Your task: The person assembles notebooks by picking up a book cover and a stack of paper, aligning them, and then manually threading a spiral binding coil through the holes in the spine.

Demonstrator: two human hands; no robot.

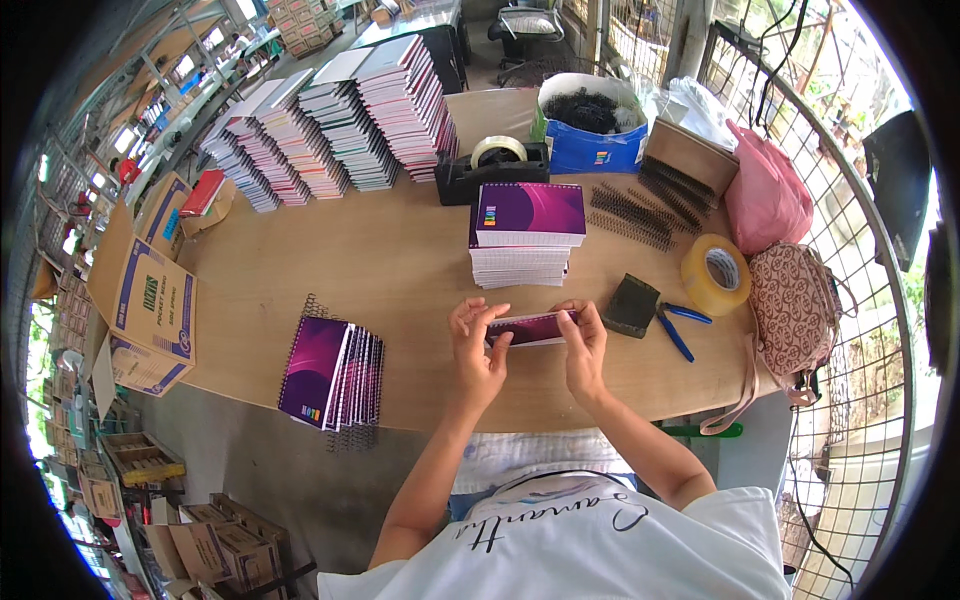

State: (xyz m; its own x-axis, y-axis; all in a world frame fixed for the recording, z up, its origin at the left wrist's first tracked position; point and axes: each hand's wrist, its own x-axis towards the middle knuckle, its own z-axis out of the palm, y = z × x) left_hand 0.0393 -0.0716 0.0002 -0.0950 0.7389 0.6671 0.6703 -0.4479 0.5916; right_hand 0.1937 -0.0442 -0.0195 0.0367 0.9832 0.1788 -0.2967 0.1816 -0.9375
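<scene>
Between my hands, above the table's near edge, is a small purple-covered notebook (538, 328), tilted with its page edge toward me. My left hand (478, 350) pinches its left end between thumb and fingers. Gripping the right end, my right hand (584, 350) presses its thumb on the cover. Just beyond stands a stack of similar purple notebooks (530, 215) with punched holes along the top edge. To my left, a fanned row of purple notebooks (318, 370) lies at the table edge, with dark wire coils sticking out at its ends.
Blue pliers (682, 330), a dark block (631, 305) and a tape roll (715, 272) lie at right. Loose wire coils (635, 215) and a blue box (597, 150) sit behind. Tall notebook stacks (405, 100), a tape dispenser (492, 172), cartons (150, 300) and bags (765, 195) surround the table.
</scene>
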